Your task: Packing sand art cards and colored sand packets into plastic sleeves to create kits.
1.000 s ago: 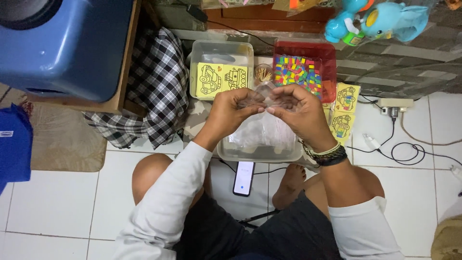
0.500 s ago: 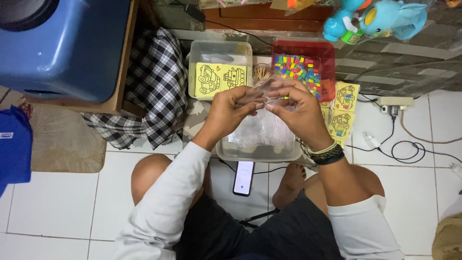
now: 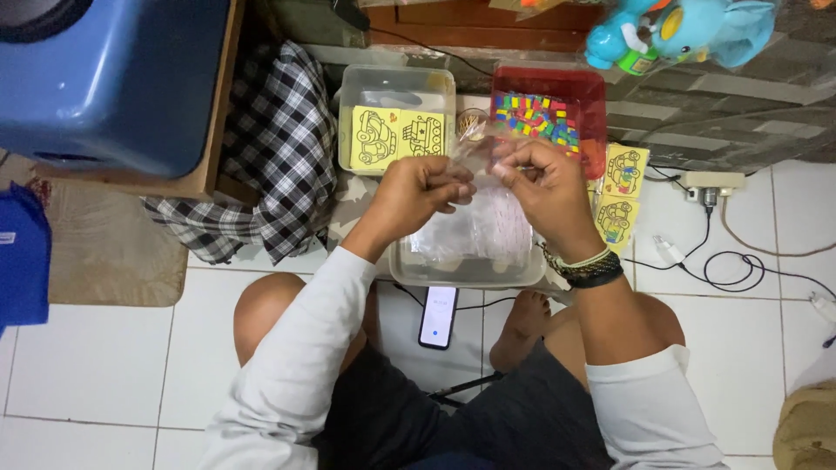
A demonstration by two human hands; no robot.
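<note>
- Above the clear rectangular plastic tub (image 3: 409,265) of stacked transparent sleeves, both hands meet at chest height over the tiled floor (image 3: 96,374); between them hangs a small clear plastic bag (image 3: 484,155), thin and crinkled.
- Left hand (image 3: 418,190): fingers curled in, thumb and forefinger pinched on the bag's left edge. Right hand (image 3: 547,187): fingertips closed on the bag's upper right edge; dark and pale bracelets (image 3: 585,266) at that wrist.
- What is inside the bag, if anything, cannot be made out; the film is nearly invisible against the background.
- Handling, judged: very light, limp, no stiffness of its own. Film likely slick and prone to cling; the mouth layers probably need rubbing apart. Tears rather than breaks. Best purchase looks to be at the top rim, one pinch on each layer, not mid-panel where it collapses.
- Surroundings: clear lidded box (image 3: 396,117) holding yellow cards printed with vehicle outlines, just behind the hands; red plastic tray (image 3: 592,96) of small multicoloured pieces to its right; more yellow cards (image 3: 623,196) on the floor beside the right hand.
- Black-and-white checked cloth (image 3: 270,157) to the left, a blue plastic container (image 3: 113,78) beyond it. Dark smartphone (image 3: 438,316) lies between the knees, near the tub.
</note>
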